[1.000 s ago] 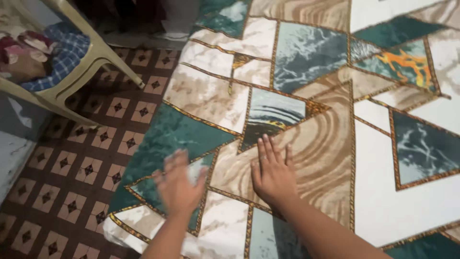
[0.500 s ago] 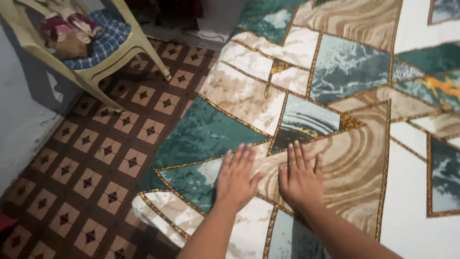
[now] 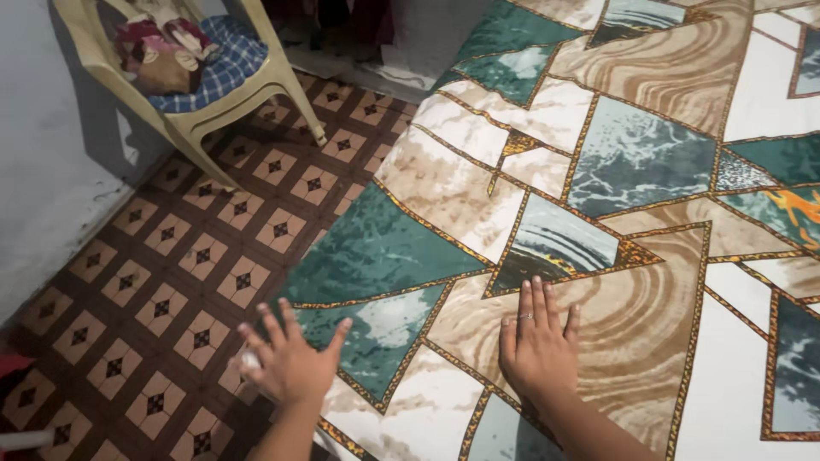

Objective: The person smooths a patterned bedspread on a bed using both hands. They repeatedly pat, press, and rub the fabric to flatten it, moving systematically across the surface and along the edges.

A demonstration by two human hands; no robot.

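Under our hands we see a bed covered by a printed bedsheet [image 3: 598,171], which fills the right and middle of the view. Its pattern is made of large triangles and slanted blocks in dark green, teal, beige swirls and marbled white, each outlined by a thin gold line, with one orange patch at the far right edge. The sheet lies mostly flat, and its near left corner hangs over the edge of the bed toward the floor.

Our right hand [image 3: 540,350] lies palm down on a beige swirled block, fingers close together and flat on the cloth, gripping nothing; a thin ring shows on one finger. Our left hand [image 3: 286,358] is at the near left edge of the sheet, fingers spread apart and open, over the place where cloth meets floor. We cannot tell whether it touches the sheet.

To the left we see a tiled floor [image 3: 171,256] of dark brown with small pale squares, each holding a dark diamond. At the far left a pale plastic chair [image 3: 192,119] stands beside a grey wall [image 3: 43,154]. On its seat lies a heap of cloth [image 3: 196,55], blue checked fabric under a reddish flowered piece.
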